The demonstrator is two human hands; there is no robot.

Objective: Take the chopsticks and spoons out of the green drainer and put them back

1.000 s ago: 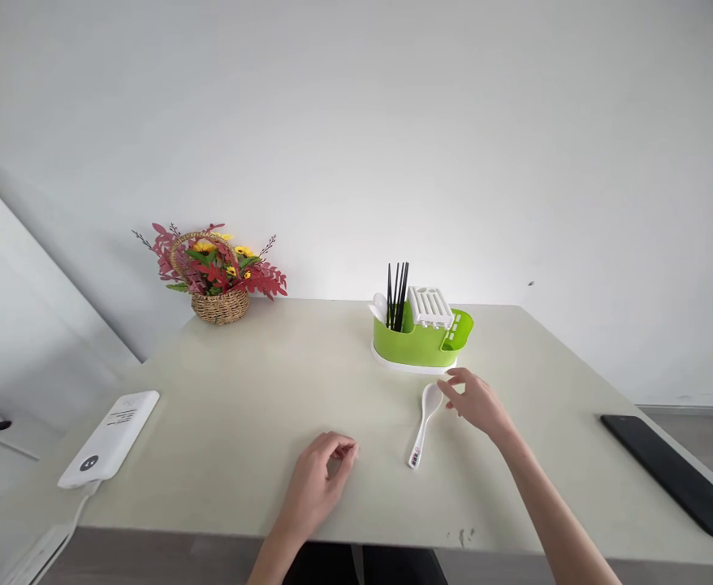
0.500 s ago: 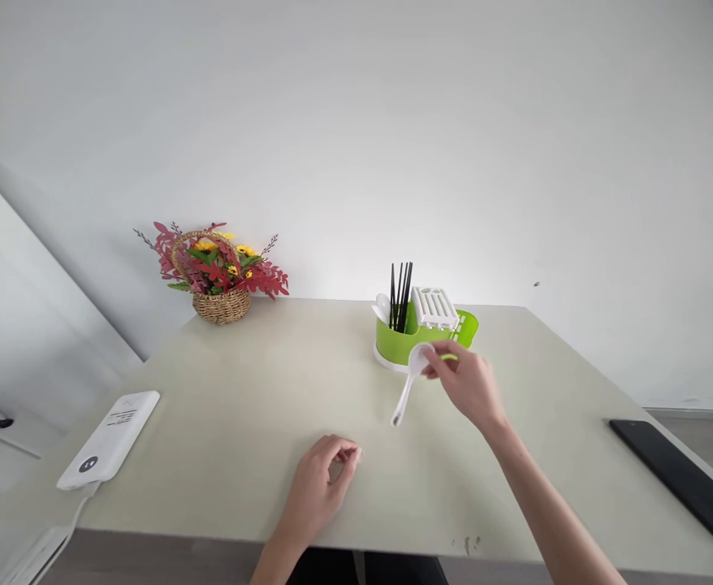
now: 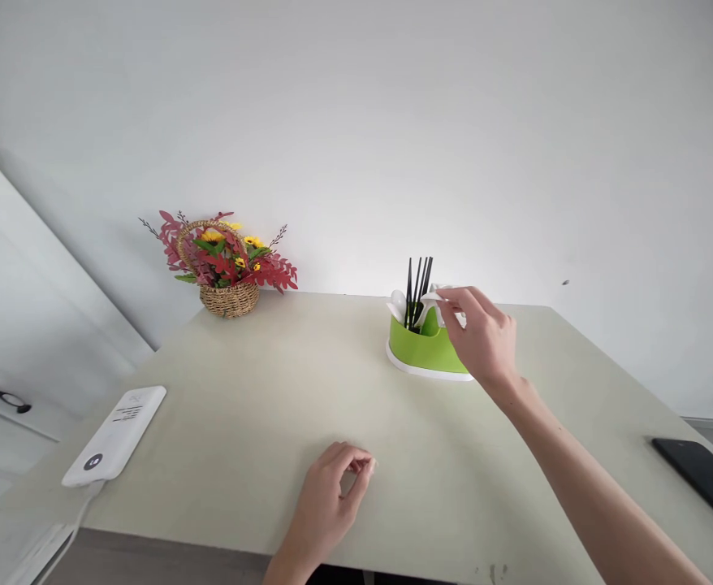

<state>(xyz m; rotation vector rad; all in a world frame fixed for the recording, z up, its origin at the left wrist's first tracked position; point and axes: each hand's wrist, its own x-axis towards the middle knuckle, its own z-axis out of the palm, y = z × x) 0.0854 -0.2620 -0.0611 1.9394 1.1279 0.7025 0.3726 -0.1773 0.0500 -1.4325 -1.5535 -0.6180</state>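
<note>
My right hand pinches a white spoon by its bowl end, above the green cutlery holder. The spoon's handle slants down into the front compartment, beside several black chopsticks that stand upright. More white spoons lean at the holder's left end. My hand hides most of the white slotted rack and the holder's right side. On the near part of the table, my left hand rests with thumb and fingertips touching and nothing visible between them.
A wicker basket of artificial flowers stands at the back left by the wall. A white power bank with a cable lies on the left side of the table. At the right edge is a black phone.
My right hand has carried the spoon up and away from me, from in front of the holder to over it. My left hand keeps its pose, and the view has shifted slightly.
</note>
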